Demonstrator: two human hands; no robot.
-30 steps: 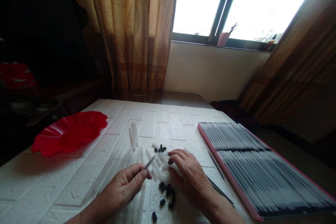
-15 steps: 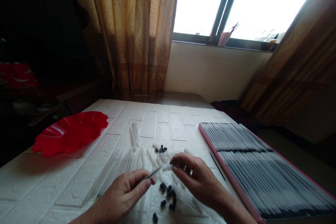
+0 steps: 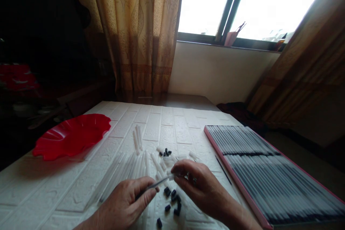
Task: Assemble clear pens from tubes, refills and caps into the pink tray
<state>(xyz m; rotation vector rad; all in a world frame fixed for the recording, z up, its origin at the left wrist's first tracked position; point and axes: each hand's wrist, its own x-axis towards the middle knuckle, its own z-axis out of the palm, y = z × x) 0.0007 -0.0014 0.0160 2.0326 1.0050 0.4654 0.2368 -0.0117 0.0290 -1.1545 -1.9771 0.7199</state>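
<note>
The right hand [image 3: 201, 187] is drawn nearer the left hand [image 3: 126, 205] than before. A thin grey rod [image 3: 153, 186] is pinched by the left thumb and forefinger, its tip met by a short clear plastic tube [image 3: 171, 176] nipped in the right fingertips.

Bright window [image 3: 258, 3] at upper right, its glass washed out white and split by a dark slanting bar [image 3: 228, 7]. Small items stand on the sill [image 3: 242, 46], too dim to make out. Below the sill is a plain cream wall [image 3: 215, 73]. A patterned tan curtain [image 3: 140, 32] hangs left of the window, and a second curtain [image 3: 304, 68] slants down the right edge. The far left of the room is in deep shadow. A table [image 3: 172, 118] with a white brick-embossed cover fills the foreground, lit by daylight. Dim brown floor [image 3: 304, 154] shows at lower right.
</note>
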